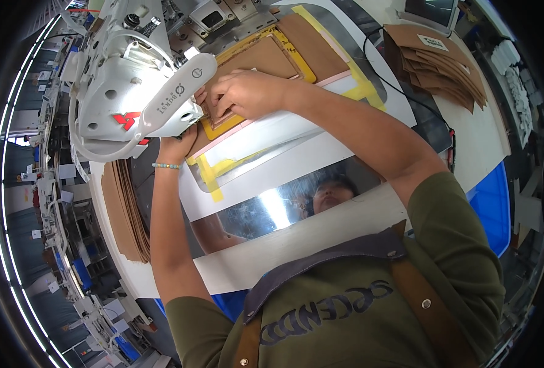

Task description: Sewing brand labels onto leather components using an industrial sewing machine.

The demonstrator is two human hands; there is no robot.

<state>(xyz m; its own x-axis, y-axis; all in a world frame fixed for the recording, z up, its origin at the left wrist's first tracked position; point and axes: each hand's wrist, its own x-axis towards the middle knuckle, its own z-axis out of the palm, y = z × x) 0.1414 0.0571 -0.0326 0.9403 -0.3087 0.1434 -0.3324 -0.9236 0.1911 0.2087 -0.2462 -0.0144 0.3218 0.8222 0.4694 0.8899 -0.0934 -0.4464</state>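
My right hand [244, 95] is over the near left part of a brown panel [262, 58] inside a yellow frame [305, 72], its fingers bent and slightly apart, fingertips touching the work. My left hand [180, 141], with a beaded bracelet on the wrist, reaches under a white sewing machine head [121, 92]. A few of its fingertips show beside my right hand at the frame's left side; the rest are hidden by the machine. The frame lies on a brown sheet [324, 52] edged with pink strips and yellow tape [210, 181].
Brown stacked pieces lie at left [121, 208] and upper right [437, 67]. A black cable [407, 95] crosses the right side. A shiny metal plate [241, 221] reflects a person near the front edge. A blue bin [493, 208] stands at right; machine rows line the far left.
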